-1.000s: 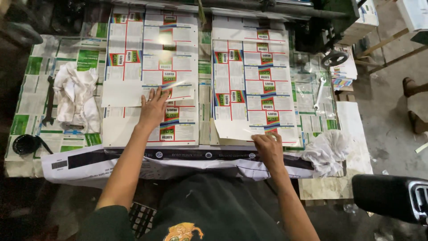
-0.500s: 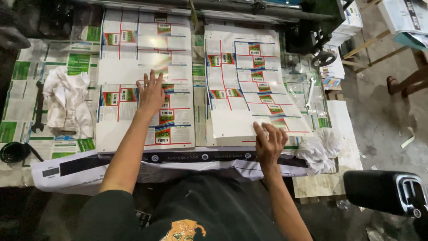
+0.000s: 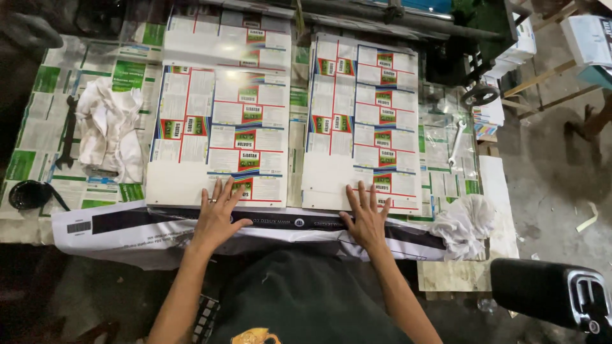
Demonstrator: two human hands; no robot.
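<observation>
Head view, looking down on the table [image 3: 38, 137]. My left hand [image 3: 217, 216] lies flat with the fingers spread, its grip fully open and closed on nothing; the fingertips rest on the near edge of the left printed sheet stack [image 3: 220, 127], while the palm sits over the dark strip of wrapping paper [image 3: 127, 223] that runs along the table's front edge. My right hand [image 3: 368, 216] is likewise flat and splayed, grip open, fingertips on the near edge of the right printed sheet stack [image 3: 363, 121], palm over the same dark strip. The two stacks lie side by side, just apart, both directly beyond the wrapping paper.

Left of the left stack: a crumpled white rag [image 3: 108, 127], a dark wrench [image 3: 67, 130] and, nearer the front, a small black cup [image 3: 29, 194]. Right of the right stack: a bright spanner [image 3: 456, 137] and a second white rag [image 3: 465, 220].

The far ends of both stacks run under dark machine parts and are partly cut off. Whether my fingertips press or merely rest cannot be told. A black object at the lower right corner is cropped.
</observation>
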